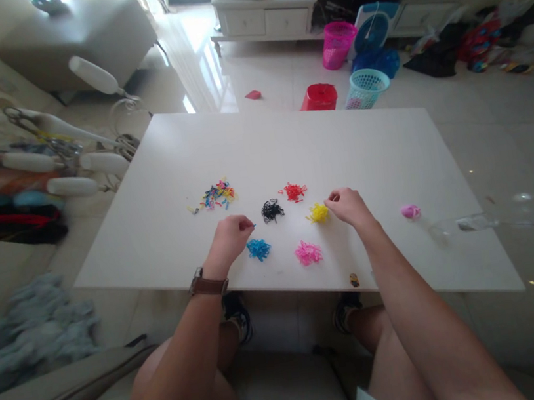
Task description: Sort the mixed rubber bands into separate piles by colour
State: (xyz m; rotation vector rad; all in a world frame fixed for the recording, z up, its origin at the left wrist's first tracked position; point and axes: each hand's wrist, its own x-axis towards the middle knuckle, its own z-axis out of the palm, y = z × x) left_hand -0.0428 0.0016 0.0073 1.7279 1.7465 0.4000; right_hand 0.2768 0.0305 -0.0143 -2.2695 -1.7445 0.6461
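Note:
My left hand (237,234) is closed in a pinch on a small blue piece (253,226), perhaps a rubber band, just above the blue pile (259,249). Beside the yellow pile (318,213), my right hand (346,205) has its fingertips pressed together at the pile's right edge; whatever they hold is hidden. Small loop-like pieces also lie in a black pile (272,210), a red pile (294,191) and a pink pile (309,252). Farther left spreads a mixed-colour heap (218,195) of similar pieces.
All the piles lie on a white table (249,143). A purple object (410,211) and a clear item (469,223) are at the right, a small dark-and-yellow object (354,280) at the near edge. Beyond the table stand a red bin (321,96) and a light-blue basket (367,88).

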